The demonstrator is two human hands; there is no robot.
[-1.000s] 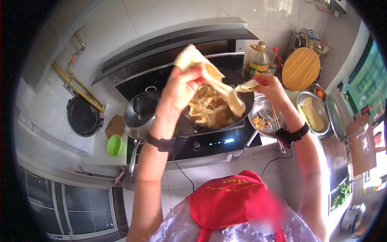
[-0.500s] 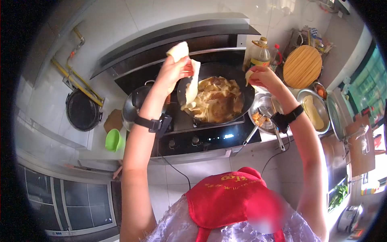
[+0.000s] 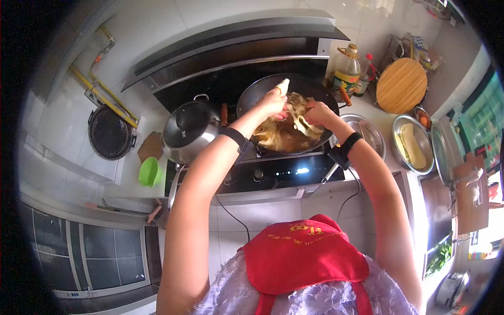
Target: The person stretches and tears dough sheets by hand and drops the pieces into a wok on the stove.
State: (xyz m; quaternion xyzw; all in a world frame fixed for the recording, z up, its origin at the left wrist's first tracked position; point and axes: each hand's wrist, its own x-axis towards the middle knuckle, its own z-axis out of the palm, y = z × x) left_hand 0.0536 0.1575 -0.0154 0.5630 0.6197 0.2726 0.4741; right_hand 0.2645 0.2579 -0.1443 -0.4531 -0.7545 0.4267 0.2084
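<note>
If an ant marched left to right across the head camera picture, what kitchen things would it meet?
Round black pan, green bowl, lidded pan, wok, oil bottle, round wooden board.

There's a red cloth apron with yellow writing, a fluffy light-purple top, black wrist bands and thin black wires.

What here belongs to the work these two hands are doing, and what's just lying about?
In use:
left hand, holding a pale dough-like piece
right hand, over the wok
probably the pale slab in the steel bowl

Seemingly lying about:
green cup
round wooden board
large bottle
lidded pan
</note>
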